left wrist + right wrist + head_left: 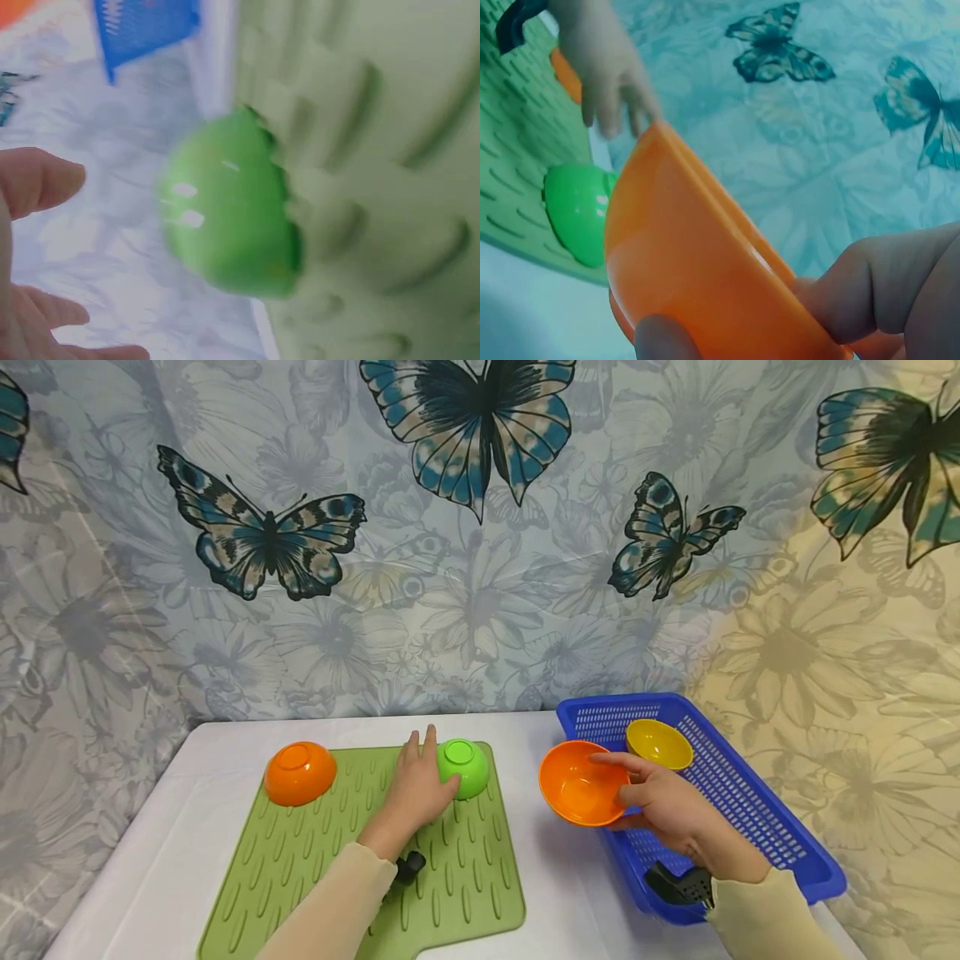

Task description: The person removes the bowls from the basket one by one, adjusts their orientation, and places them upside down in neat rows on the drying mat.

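My right hand (675, 814) grips an orange bowl (577, 785) by its rim, with the bowl tilted so its inside shows in the head view. In the right wrist view, the thumb and fingers pinch the wall of this bowl (697, 247). Beside an upside-down green bowl (467, 770) is my left hand (416, 789), fingers spread. The left wrist view shows a gap between these fingers and the green bowl (229, 210). Another orange bowl (300, 774) lies upside down at the far left corner of a green ridged mat (330, 835).
On the right of the white table (551, 868) stands a blue perforated basket (772, 802), with a yellow bowl (660, 745) inside near its far end. A butterfly-patterned cloth (480, 610) hangs behind the table. Black wrist-worn devices show at both sleeves.
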A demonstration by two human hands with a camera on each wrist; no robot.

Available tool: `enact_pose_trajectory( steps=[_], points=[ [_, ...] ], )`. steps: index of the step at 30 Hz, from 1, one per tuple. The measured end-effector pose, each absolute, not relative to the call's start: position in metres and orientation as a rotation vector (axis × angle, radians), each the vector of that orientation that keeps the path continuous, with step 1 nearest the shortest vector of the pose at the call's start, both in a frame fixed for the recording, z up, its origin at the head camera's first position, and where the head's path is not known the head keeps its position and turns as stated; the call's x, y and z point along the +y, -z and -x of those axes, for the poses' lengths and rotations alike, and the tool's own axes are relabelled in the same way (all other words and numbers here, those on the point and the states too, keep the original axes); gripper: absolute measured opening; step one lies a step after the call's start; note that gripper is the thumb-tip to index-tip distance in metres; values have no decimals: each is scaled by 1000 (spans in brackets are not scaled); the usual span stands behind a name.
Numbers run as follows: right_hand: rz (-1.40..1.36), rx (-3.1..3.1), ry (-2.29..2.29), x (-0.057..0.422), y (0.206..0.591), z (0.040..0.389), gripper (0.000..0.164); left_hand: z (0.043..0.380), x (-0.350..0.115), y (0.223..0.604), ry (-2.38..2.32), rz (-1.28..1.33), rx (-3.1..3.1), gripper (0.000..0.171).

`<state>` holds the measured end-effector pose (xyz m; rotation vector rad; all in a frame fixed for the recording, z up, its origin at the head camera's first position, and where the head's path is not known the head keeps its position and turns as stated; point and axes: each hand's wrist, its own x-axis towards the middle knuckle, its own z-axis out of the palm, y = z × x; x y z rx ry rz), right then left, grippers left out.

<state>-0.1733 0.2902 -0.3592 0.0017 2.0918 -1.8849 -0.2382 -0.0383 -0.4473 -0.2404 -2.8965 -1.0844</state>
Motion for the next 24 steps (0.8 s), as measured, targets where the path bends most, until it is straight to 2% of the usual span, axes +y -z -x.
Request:
enact_pose_trajectory(
  steps=[8, 16, 24],
  points=[
    [9, 2208, 1850, 262, 362, 164, 64, 206, -42, 415, 1619, 229, -2721, 98],
    [49, 2160, 1931, 234, 367, 153, 62, 177, -46, 401, 2815, 333, -2161, 86],
    [127, 2113, 1958, 210, 372, 142, 60, 160, -47, 401, 3334, 285, -1737, 76]
  ],
)
